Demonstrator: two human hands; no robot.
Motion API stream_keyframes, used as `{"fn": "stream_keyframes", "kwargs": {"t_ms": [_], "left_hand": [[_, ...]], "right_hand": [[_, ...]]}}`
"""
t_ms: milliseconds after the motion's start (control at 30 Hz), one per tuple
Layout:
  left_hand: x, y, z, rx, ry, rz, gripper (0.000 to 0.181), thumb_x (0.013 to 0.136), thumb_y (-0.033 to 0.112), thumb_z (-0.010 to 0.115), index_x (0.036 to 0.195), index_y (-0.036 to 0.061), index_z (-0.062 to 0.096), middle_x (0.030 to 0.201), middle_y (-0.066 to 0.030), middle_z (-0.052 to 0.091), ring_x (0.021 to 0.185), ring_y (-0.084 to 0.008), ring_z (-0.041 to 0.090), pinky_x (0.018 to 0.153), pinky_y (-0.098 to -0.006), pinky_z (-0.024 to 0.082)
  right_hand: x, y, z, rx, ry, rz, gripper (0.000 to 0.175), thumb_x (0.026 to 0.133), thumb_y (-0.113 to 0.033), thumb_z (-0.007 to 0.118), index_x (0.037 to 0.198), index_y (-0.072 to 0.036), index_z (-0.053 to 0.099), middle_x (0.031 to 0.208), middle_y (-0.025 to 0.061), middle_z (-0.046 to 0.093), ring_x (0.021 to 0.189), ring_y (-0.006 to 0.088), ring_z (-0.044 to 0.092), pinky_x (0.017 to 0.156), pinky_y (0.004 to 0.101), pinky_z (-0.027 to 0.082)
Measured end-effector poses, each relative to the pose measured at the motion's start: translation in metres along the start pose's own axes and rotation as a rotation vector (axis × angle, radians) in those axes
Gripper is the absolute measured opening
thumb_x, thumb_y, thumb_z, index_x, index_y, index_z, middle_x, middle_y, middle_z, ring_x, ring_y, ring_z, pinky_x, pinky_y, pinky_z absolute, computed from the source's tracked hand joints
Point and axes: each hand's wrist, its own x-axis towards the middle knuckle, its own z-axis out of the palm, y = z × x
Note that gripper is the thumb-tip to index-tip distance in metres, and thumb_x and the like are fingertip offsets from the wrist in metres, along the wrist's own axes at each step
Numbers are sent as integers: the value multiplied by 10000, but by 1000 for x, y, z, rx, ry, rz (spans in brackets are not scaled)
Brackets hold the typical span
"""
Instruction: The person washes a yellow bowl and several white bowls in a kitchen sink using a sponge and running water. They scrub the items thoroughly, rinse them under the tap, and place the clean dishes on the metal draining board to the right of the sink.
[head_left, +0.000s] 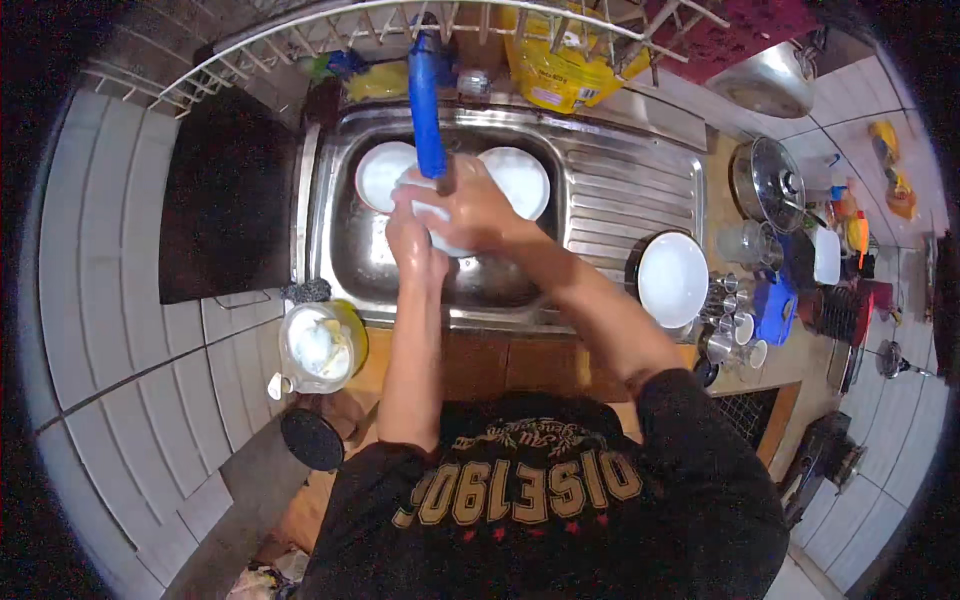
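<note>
Both my hands are over the stainless-steel sink basin, beneath a blue hose fitted to the tap. My left hand grips the near left side of a white dish. Across its top lies my right hand, also gripping it. Hands and hose hide most of the dish, so its exact shape is unclear. Behind them in the basin rest two white plates, one at the left and one at the right. Both hands look wet.
A white plate sits right of the ridged drainboard, near several metal cups and a lidded pot. A plastic tub and a dark scouring pad are at the left. A wire rack hangs overhead.
</note>
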Motion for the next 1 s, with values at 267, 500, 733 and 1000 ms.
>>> {"fn": "stream_keyframes", "kwargs": {"t_ms": [267, 500, 733, 1000], "left_hand": [[12, -5, -11, -426, -71, -301, 619, 1036, 464, 181, 1412, 11, 374, 1351, -187, 500, 1208, -339, 516, 1057, -471, 413], [22, -5, -16, -424, -65, -249, 556, 1046, 418, 174, 1386, 53, 421, 1320, -161, 529, 1194, -320, 537, 1055, -495, 413], [1, -14, 1, -428, -88, -226, 537, 1042, 446, 219, 1344, 64, 444, 1270, -129, 559, 1152, -283, 565, 1022, -480, 446], [15, 0, 31, -53, -56, -157, 474, 1044, 423, 296, 1283, 55, 473, 1134, -114, 584, 1061, -268, 583, 922, -453, 495]], "right_hand": [[-50, 9, -19, -95, -174, -224, 629, 744, -209, 707, 1342, -273, 520, 1416, 77, 470, 1337, 329, 404, 1149, 577, 181], [-34, 10, -21, 38, -155, 49, 594, 803, -240, 641, 1378, -214, 495, 1464, 197, 367, 1393, 409, 276, 1148, 558, 191], [9, -18, -13, -101, -372, 254, 444, 922, -392, 495, 1256, -111, 576, 1333, 238, 508, 1295, 412, 415, 1096, 590, 242], [43, 16, -20, 48, -428, 560, 446, 809, -436, 611, 915, -9, 684, 981, 242, 667, 935, 438, 627, 788, 522, 497]]}}
